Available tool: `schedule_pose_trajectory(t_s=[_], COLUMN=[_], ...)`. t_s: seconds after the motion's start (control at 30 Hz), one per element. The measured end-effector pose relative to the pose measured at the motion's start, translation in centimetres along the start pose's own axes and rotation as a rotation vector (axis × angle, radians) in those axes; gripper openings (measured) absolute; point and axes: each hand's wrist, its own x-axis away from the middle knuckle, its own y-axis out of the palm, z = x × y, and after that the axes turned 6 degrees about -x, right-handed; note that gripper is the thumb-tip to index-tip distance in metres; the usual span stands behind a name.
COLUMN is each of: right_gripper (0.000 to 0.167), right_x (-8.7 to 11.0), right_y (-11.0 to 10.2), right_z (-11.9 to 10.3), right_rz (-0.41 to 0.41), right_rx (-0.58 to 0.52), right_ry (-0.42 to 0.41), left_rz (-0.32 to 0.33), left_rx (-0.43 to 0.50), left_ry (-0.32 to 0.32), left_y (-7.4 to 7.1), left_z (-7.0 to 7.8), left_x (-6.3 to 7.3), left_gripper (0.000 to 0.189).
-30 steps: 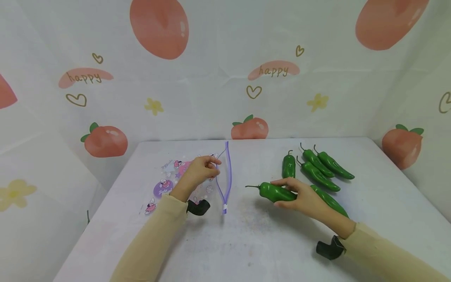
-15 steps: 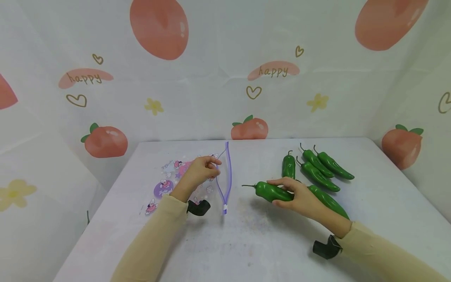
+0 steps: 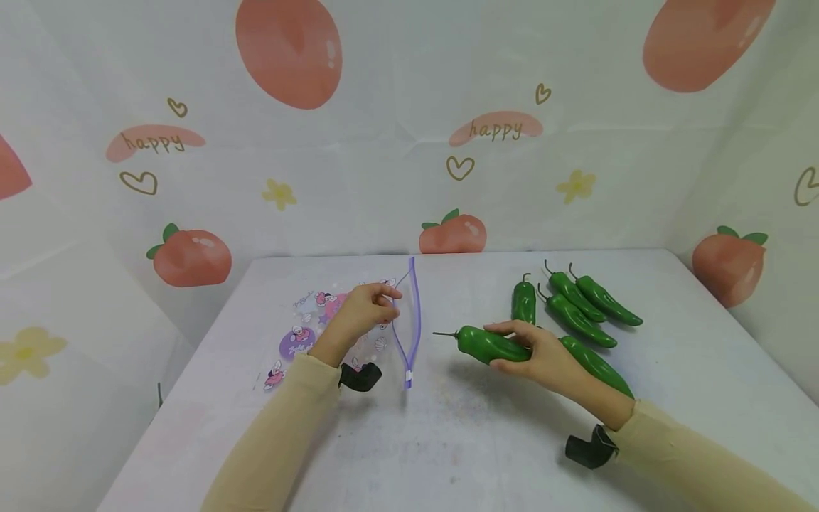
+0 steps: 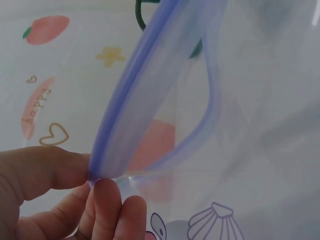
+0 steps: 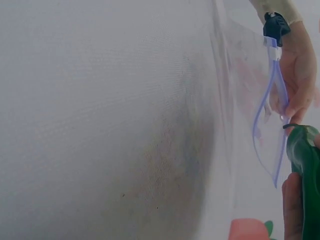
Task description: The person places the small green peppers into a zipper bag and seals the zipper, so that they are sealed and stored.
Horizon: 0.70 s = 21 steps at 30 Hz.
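Observation:
My left hand (image 3: 366, 311) pinches the rim of a clear zip bag (image 3: 298, 343) between thumb and fingers. Printed cartoon figures cover the bag, and its purple zip edge (image 3: 417, 313) bows apart from the other side, leaving the mouth parted. In the left wrist view, the thumb and fingertips (image 4: 107, 200) meet on that rim. My right hand (image 3: 547, 359) grips a green chili pepper (image 3: 480, 344) above the table, its stem pointing left at the bag mouth. The right wrist view shows the pepper (image 5: 302, 152) at the edge, its stem close to the bag's rim.
Several more green peppers (image 3: 579, 318) lie on the white table (image 3: 409, 455) at the right, one of them (image 3: 598, 366) partly behind my right hand. A white slider (image 3: 409, 375) sits at the zip's near end. A printed cloth (image 3: 358, 171) hangs behind the table.
My right hand has shifted slightly left with the pepper, bringing its stem nearer the bag mouth. The left hand and the bag have stayed in place.

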Motion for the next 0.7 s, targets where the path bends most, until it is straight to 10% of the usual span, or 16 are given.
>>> schedule_pose_trajectory(t_s=[0.7], right_gripper=[0.047], right_x=[-0.9], right_y=[1.5], right_z=[-0.2], right_rz=[0.007], right_rx=[-0.031], right_ry=[0.037], left_rz=[-0.002], left_rx=[0.006], left_ry=[0.002], left_y=[-0.1], left_z=[0.1], left_x=[0.1], left_gripper=[0.030])
